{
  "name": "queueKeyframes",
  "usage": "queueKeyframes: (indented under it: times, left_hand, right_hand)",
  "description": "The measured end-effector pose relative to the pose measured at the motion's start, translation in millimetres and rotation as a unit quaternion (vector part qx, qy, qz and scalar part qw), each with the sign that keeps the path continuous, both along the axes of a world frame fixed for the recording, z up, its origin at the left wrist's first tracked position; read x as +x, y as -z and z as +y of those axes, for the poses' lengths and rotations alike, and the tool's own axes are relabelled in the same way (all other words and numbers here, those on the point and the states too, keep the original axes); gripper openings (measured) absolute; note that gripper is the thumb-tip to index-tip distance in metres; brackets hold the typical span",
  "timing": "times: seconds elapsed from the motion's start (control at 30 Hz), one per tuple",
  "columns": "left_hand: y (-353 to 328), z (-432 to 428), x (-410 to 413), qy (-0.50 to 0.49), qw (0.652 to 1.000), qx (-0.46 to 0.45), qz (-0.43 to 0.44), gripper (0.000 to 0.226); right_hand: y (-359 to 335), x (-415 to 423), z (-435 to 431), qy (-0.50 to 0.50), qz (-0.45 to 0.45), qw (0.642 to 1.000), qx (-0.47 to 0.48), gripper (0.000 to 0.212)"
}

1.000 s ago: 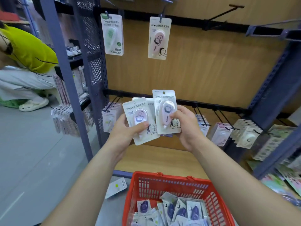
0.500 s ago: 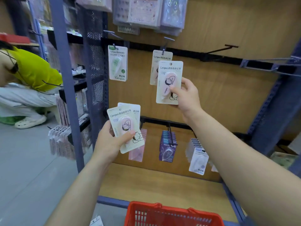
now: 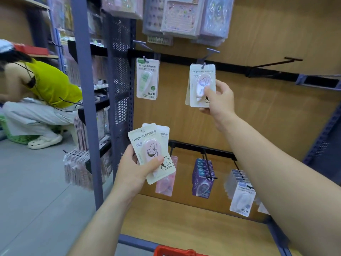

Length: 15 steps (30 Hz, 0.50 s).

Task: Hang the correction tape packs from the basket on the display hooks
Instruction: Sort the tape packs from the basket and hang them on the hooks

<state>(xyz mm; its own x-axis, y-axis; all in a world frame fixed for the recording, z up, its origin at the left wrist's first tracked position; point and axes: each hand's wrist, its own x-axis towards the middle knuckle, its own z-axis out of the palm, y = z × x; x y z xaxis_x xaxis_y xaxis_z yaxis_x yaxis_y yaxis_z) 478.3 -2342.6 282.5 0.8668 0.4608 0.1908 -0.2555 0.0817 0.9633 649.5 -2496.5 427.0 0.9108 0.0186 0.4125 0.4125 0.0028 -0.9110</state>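
Observation:
My right hand (image 3: 218, 100) grips a pink correction tape pack (image 3: 202, 84) by its lower right side, with the pack's top hole on the upper middle hook (image 3: 207, 56), in front of another pack hanging there. My left hand (image 3: 135, 169) holds a small stack of pink correction tape packs (image 3: 152, 150) lower down, thumb across the front card. A green pack (image 3: 147, 79) hangs alone on the hook to the left. Only the red basket's rim (image 3: 173, 251) shows at the bottom edge.
An empty black hook (image 3: 273, 64) sticks out right of the middle one. The lower rail carries rows of pink (image 3: 166, 182), purple (image 3: 203, 177) and white packs (image 3: 241, 198). Sticker sheets (image 3: 184, 13) hang above. A person in a yellow top (image 3: 46, 84) crouches at left on the aisle floor.
My right hand has carried its pack up and right onto the middle hook. The view has tilted upward, so the basket has nearly left the frame. My left hand keeps its stack.

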Motion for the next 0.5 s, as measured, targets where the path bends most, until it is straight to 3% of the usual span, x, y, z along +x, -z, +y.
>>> queueKeyframes:
  times: [0.07, 0.13, 0.2, 0.3, 0.37, 0.5]
  left_hand:
    - [0, -1, 1, 0.001, 1.0, -0.003, -0.004, 0.051]
    - [1, -2, 2, -0.001, 1.0, -0.009, -0.004, 0.051]
    - [1, -1, 3, -0.004, 1.0, -0.012, 0.0, 0.052]
    - [0, -3, 4, -0.009, 1.0, -0.009, 0.005, 0.056]
    - [0, -6, 5, -0.009, 1.0, -0.008, 0.0, 0.059]
    - [-3, -14, 2, 0.009, 1.0, -0.001, -0.009, 0.054]
  right_hand:
    - [4, 7, 0, 0.029, 0.012, 0.999, -0.035, 0.047]
    - [13, 5, -2, 0.122, 0.005, 0.985, -0.125, 0.057]
    - [34, -12, -3, 0.151, -0.028, 0.97, -0.187, 0.048]
    - [75, -52, -2, -0.071, 0.041, 0.98, -0.18, 0.013]
    - [98, -74, -1, -0.188, 0.112, 0.957, -0.19, 0.013]
    - [116, -85, -7, -0.245, 0.119, 0.945, -0.18, 0.022]
